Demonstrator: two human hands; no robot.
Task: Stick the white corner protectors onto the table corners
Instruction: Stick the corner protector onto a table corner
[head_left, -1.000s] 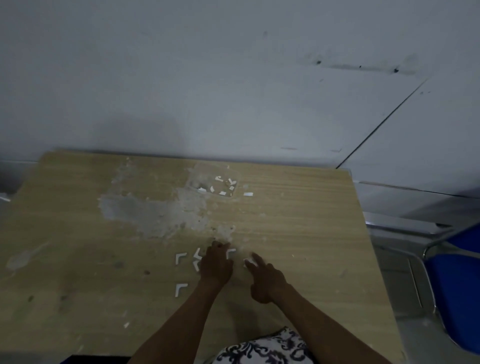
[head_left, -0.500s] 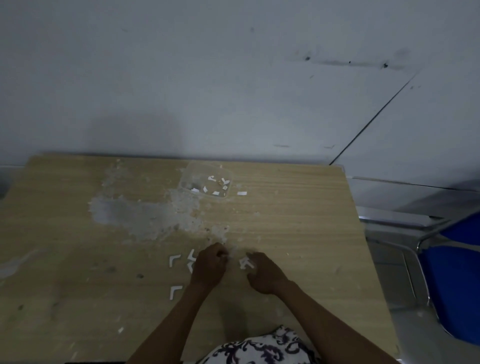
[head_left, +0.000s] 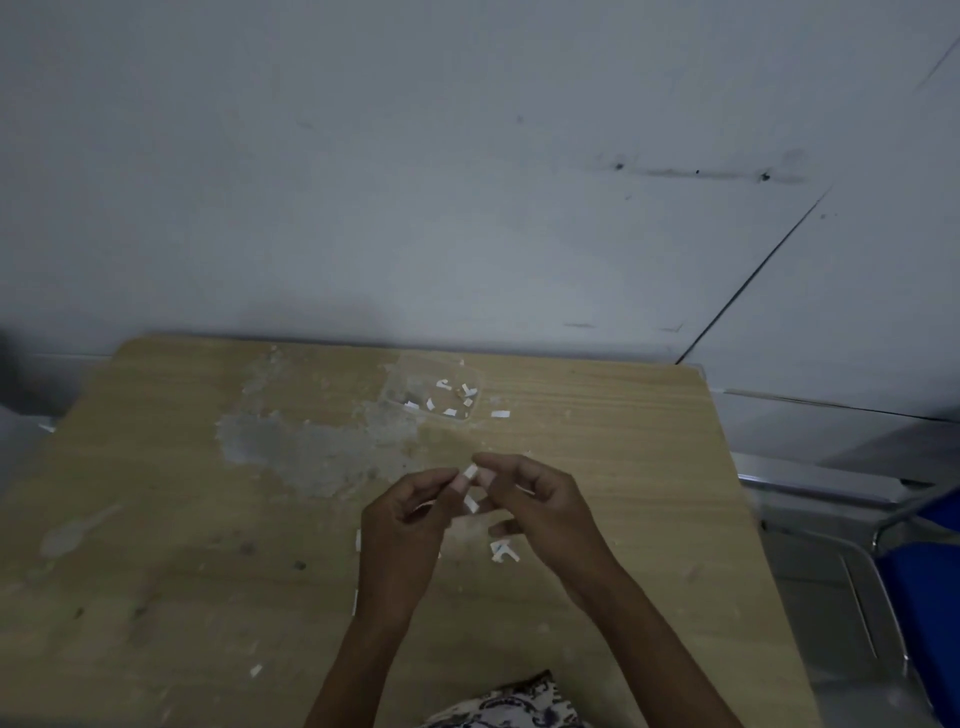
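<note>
Both hands are raised above the middle of the wooden table (head_left: 623, 467). Between them is a small white corner protector (head_left: 470, 473), pinched by the fingertips of my left hand (head_left: 405, 525) and my right hand (head_left: 540, 504). Another white corner protector (head_left: 503, 552) lies on the table just below my right hand. White edges of more protectors (head_left: 358, 540) peek out from behind my left wrist; the rest of them is hidden.
A clear plastic tray (head_left: 395, 395) with several small white scraps sits near the table's far edge, one scrap (head_left: 500, 414) beside it. A grey scraped patch (head_left: 311, 447) marks the table. A blue chair (head_left: 924, 597) stands at the right. A wall runs behind.
Both hands have lifted off the table and come together, now pinching one white protector between them. The view has shifted, and my left forearm now covers the protectors on the table.
</note>
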